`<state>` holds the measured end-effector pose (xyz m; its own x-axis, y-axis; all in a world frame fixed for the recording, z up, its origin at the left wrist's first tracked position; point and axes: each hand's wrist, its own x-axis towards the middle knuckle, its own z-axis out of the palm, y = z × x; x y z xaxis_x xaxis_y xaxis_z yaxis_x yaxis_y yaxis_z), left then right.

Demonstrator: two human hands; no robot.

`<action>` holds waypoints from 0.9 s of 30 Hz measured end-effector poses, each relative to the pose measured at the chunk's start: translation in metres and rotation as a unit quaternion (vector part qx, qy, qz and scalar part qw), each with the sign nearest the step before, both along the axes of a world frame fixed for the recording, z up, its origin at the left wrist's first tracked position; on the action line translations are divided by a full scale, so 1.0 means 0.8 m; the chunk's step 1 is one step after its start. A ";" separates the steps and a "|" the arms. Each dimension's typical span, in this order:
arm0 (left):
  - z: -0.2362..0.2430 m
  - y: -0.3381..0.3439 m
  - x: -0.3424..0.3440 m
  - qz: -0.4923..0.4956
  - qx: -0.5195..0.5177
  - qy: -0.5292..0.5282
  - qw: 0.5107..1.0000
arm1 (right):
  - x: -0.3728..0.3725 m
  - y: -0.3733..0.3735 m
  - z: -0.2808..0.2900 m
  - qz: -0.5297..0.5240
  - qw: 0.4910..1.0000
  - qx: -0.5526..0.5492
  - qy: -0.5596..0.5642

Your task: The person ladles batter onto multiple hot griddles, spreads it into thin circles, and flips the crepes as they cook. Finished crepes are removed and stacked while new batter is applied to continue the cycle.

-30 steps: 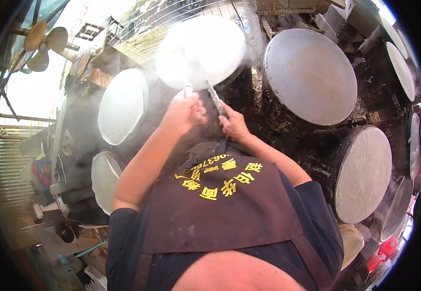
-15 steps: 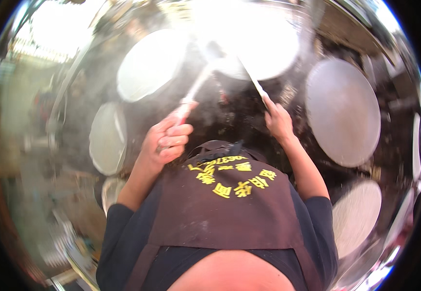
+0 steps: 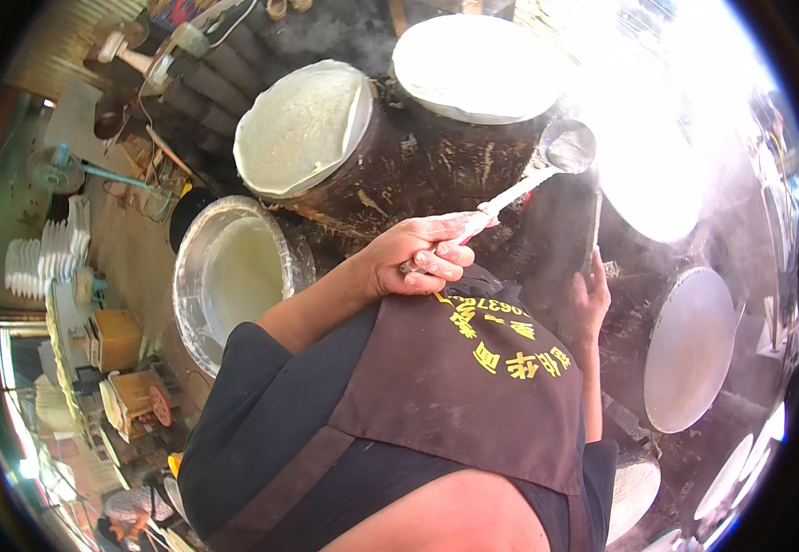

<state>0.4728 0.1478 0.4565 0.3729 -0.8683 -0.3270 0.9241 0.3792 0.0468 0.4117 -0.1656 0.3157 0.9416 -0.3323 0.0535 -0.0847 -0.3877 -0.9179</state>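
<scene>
My left hand [image 3: 422, 259] is closed around the pale, coated handle of a ladle [image 3: 569, 147], whose round bowl points away to the upper right. The bowl hangs beside a round white-topped drum [image 3: 473, 69]; what it contains I cannot make out. In my right hand [image 3: 591, 299] is a long, thin flat stick [image 3: 594, 216], pointing away from me. Its far end is lost in glare and steam. Left of my left forearm stands a large metal basin [image 3: 190, 304] holding pale, milky liquid. A second drum [image 3: 303, 129] carries a white round sheet with a loose, folded edge.
A glaring white disc [image 3: 652, 175] and a grey round plate [image 3: 691, 350] lie on my right. Another pale disc [image 3: 634, 497] sits near my right elbow. Far left are a fan [image 3: 57, 170], stacked white items [image 3: 50, 248] and wooden boxes [image 3: 133, 396]. Steam drifts at right.
The view has swung left, bringing the basin and the floor beyond it into sight. The ladle's bowl now shows clearly, out of the glare. Both hands keep their holds.
</scene>
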 end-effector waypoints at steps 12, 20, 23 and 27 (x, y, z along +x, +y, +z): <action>0.034 0.147 -0.071 0.119 0.041 -0.063 0.990 | 0.034 0.199 0.149 0.286 0.931 -0.141 -0.179; 0.036 0.261 -0.131 0.303 0.083 -0.138 0.939 | 0.050 0.289 0.160 0.278 0.951 -0.081 -0.109; 0.039 0.292 -0.168 0.410 0.151 -0.151 0.887 | 0.059 0.283 0.114 0.299 0.931 -0.145 -0.148; 0.038 0.299 -0.206 0.529 0.165 -0.126 0.823 | 0.068 0.282 0.068 0.318 0.917 -0.238 -0.035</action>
<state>0.3082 0.3873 0.4872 0.9547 0.1071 -0.2776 0.0301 0.8933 0.4484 0.4663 0.0598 0.3704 0.9256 0.3594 0.1185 0.3506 -0.6966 -0.6260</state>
